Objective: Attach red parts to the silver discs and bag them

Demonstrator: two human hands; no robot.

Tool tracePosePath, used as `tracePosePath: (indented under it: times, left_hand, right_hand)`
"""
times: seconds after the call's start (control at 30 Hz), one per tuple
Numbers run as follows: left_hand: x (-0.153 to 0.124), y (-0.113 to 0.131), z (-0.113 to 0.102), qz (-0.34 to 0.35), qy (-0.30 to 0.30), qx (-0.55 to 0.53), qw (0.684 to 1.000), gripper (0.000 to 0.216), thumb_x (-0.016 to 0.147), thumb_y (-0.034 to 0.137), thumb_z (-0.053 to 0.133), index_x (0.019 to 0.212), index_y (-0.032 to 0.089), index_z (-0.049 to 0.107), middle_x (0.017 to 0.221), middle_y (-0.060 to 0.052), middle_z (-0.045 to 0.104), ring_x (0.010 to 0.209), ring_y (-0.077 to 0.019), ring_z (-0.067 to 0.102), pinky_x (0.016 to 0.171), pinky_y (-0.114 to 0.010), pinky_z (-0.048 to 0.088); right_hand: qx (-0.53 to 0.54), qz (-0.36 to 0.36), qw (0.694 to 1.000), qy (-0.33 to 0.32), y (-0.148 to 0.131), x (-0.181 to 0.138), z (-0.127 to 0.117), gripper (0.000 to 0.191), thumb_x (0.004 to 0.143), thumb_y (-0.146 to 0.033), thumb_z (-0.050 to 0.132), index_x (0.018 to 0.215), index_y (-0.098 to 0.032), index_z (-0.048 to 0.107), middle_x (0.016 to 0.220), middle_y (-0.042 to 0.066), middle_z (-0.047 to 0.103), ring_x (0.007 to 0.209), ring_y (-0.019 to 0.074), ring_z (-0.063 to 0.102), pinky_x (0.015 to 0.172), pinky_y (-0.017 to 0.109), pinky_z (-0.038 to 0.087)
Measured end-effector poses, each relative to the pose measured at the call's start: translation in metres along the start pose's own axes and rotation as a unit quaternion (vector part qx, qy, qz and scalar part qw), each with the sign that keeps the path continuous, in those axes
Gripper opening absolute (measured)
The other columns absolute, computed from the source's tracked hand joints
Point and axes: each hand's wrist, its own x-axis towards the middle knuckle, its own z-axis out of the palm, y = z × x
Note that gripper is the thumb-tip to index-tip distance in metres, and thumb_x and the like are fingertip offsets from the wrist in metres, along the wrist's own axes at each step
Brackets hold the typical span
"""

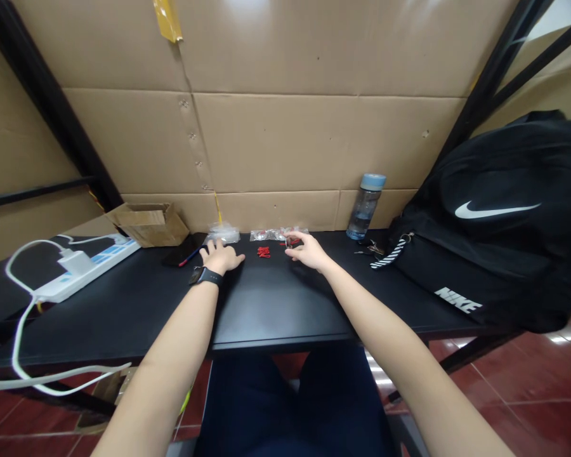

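Both my arms reach across a black table (pixel 266 304) toward its far edge. My left hand (pixel 222 256), with a dark watch (pixel 205 277) on the wrist, lies on the tabletop with the fingers loosely curled, just in front of a small clear plastic bag (pixel 223 233). A little heap of small red parts (pixel 263 252) lies between my hands. My right hand (pixel 307 251) is to the right of the heap, its fingertips pinched at a small red piece (pixel 290 242). More clear bags (pixel 278 234) with round parts lie just behind.
A white power strip (pixel 83 266) with a charger and white cable sits at the left. A small cardboard box (pixel 147 223) and a dark phone (pixel 185 251) are behind it. A blue-capped bottle (pixel 365 207), keys (pixel 371 249) and a black backpack (pixel 499 222) stand at the right. Cardboard walls the back.
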Motion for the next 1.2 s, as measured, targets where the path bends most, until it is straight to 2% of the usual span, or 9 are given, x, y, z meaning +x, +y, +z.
tracePosePath:
  times: [0.27,0.33,0.47,0.57,0.63,0.73,0.87,1.07,1.2]
  left_hand:
    - [0.003,-0.015,-0.007,-0.072,0.006,-0.046,0.996,0.057,0.082,0.055,0.057,0.127,0.021,0.067,0.154,-0.021,0.046,0.147,-0.0532,0.024,0.107,-0.075,0.021]
    - [-0.002,-0.015,-0.012,-0.056,0.054,-0.051,0.996,0.046,0.084,0.047,0.058,0.119,0.02,0.07,0.147,-0.021,0.054,0.144,-0.0518,0.028,0.106,-0.075,0.023]
    - [-0.013,-0.019,-0.028,0.005,0.22,-0.068,0.973,0.024,0.087,0.029,0.056,0.097,0.014,0.072,0.12,-0.021,0.066,0.132,-0.0487,0.041,0.102,-0.073,0.026]
    - [-0.017,-0.018,-0.044,0.033,0.266,-0.081,0.96,0.027,0.092,0.021,0.049,0.109,0.015,0.068,0.124,-0.016,0.063,0.125,-0.0386,0.049,0.105,-0.065,0.033]
    - [-0.019,-0.011,-0.052,0.079,0.275,-0.104,0.952,0.029,0.094,0.018,0.045,0.114,0.019,0.066,0.125,-0.009,0.062,0.116,-0.0274,0.057,0.104,-0.049,0.042]
    - [-0.022,0.01,-0.051,0.181,0.258,-0.186,0.931,0.023,0.091,0.017,0.048,0.105,0.019,0.067,0.116,-0.006,0.064,0.095,-0.0173,0.064,0.092,-0.031,0.052]
    - [-0.031,0.051,-0.03,0.304,0.169,-0.228,0.91,0.024,0.083,0.014,0.053,0.098,0.019,0.07,0.11,-0.007,0.066,0.085,-0.0171,0.066,0.087,-0.03,0.054]
    - [-0.048,0.09,0.011,0.438,0.022,-0.185,0.879,0.031,0.092,0.018,0.051,0.112,0.023,0.073,0.127,-0.008,0.067,0.118,-0.0233,0.062,0.107,-0.038,0.047]
    - [-0.057,0.096,0.018,0.417,0.077,-0.11,0.899,0.021,0.089,0.028,0.064,0.106,0.026,0.076,0.142,-0.01,0.056,0.134,-0.036,0.047,0.108,-0.055,0.042]
  right_hand:
    - [-0.22,-0.11,0.969,0.009,0.006,0.005,-0.016,0.046,0.077,-0.012,0.073,0.123,-0.022,0.07,0.115,0.009,0.069,0.09,0.0179,0.067,0.091,0.039,0.055]
    - [-0.242,-0.127,0.962,0.007,0.007,0.005,-0.02,0.047,0.077,-0.012,0.073,0.122,-0.023,0.071,0.116,0.009,0.068,0.096,0.0197,0.066,0.095,0.041,0.052]
    - [-0.252,-0.136,0.958,0.007,0.009,0.008,-0.029,0.048,0.077,-0.011,0.073,0.124,-0.024,0.07,0.118,0.009,0.068,0.098,0.0203,0.065,0.096,0.041,0.051]
    - [-0.257,-0.137,0.957,0.009,0.009,0.008,-0.036,0.048,0.077,-0.011,0.073,0.124,-0.024,0.07,0.116,0.008,0.068,0.093,0.0194,0.065,0.094,0.04,0.052]
    - [-0.26,-0.137,0.956,0.011,0.006,0.007,-0.04,0.048,0.078,-0.012,0.073,0.124,-0.024,0.071,0.114,0.008,0.069,0.09,0.0186,0.064,0.092,0.039,0.052]
    - [-0.261,-0.126,0.957,0.022,0.0,0.005,-0.045,0.046,0.078,-0.012,0.072,0.123,-0.023,0.071,0.113,0.008,0.07,0.09,0.0185,0.065,0.091,0.037,0.052]
    - [-0.251,-0.111,0.961,0.039,-0.008,0.003,-0.053,0.047,0.077,-0.013,0.074,0.124,-0.021,0.07,0.111,0.007,0.073,0.092,0.019,0.068,0.093,0.036,0.051]
    - [-0.241,-0.112,0.964,0.001,-0.014,0.0,-0.063,0.054,0.074,-0.02,0.08,0.126,-0.021,0.068,0.108,0.006,0.076,0.09,0.0194,0.068,0.085,0.033,0.053]
    - [-0.265,-0.113,0.957,-0.043,-0.022,-0.004,-0.066,0.054,0.07,-0.021,0.083,0.123,-0.02,0.071,0.104,0.005,0.076,0.089,0.0202,0.069,0.082,0.031,0.052]
